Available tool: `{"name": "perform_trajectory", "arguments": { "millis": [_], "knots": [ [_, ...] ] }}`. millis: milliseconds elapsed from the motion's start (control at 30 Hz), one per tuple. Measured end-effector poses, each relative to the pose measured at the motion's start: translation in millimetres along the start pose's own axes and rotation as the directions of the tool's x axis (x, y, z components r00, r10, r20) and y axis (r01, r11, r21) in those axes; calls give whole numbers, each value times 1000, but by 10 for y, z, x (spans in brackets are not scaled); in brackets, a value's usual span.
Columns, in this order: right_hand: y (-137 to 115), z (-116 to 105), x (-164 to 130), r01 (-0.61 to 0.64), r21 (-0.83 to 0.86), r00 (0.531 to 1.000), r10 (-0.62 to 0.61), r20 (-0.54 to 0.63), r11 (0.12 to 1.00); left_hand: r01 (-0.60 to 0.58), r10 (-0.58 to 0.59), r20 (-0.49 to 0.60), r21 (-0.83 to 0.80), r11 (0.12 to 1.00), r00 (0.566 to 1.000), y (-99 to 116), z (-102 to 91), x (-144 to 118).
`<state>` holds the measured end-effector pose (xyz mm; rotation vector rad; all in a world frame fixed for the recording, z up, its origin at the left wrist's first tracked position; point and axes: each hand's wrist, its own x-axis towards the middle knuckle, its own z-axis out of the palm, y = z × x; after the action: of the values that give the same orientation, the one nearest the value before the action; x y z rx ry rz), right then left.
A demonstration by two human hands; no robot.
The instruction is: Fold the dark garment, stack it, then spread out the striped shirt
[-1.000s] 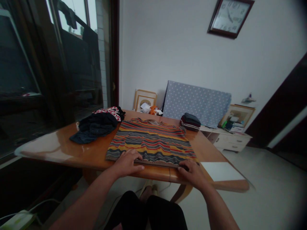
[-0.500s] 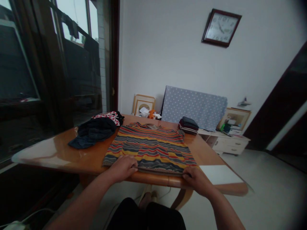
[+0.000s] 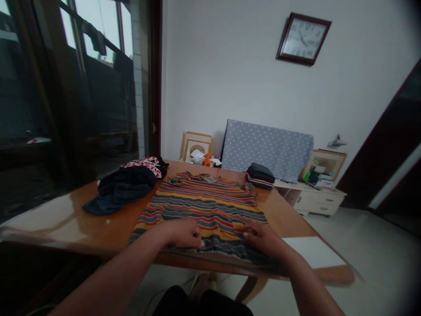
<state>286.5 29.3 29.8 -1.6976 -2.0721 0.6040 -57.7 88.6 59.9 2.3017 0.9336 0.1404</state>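
Observation:
A short-sleeved striped shirt (image 3: 210,206) in yellow, red and dark grey lies spread on the wooden table, its neckline at the far side and its hem along the near edge. Over its lower left part is my left hand (image 3: 186,232), fingers curled in and thumb pointing to the right; no fabric shows gathered in it. My right hand (image 3: 261,239) is over the lower right part, palm down, with index finger and thumb apart and nothing visible between them. Cloth beneath both hands is hidden.
Dark clothes (image 3: 125,188) and a red-and-white patterned garment (image 3: 148,164) lie heaped on the table's left. A folded stack of clothes (image 3: 259,175) sits at the back right. Near the right corner is a white sheet (image 3: 314,251). A low white cabinet (image 3: 315,199) stands beyond the table (image 3: 286,215).
Both hands have let go of the shirt's hem and moved onto its lower front, the left one also inward to the right. My view has shifted slightly, so the table appears lower and nearer.

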Motion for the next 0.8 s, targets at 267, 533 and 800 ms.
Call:
{"name": "perform_trajectory", "arguments": {
  "millis": [267, 533, 800],
  "knots": [
    [387, -183, 321, -70, -140, 995, 79, 60, 988, 200, -76, 376, -304, 932, 924, -326, -284, 511],
    [268, -273, 1151, -31, -66, 999, 33, 23, 997, 110, -203, -355, -263, 958, 913, -1083, -456, 1122],
    [315, -66, 2278, 30, -111, 999, -26, 43, 993, 184, -59, -663, 120, 976, 747, -1332, -272, 1069]
  ]
}}
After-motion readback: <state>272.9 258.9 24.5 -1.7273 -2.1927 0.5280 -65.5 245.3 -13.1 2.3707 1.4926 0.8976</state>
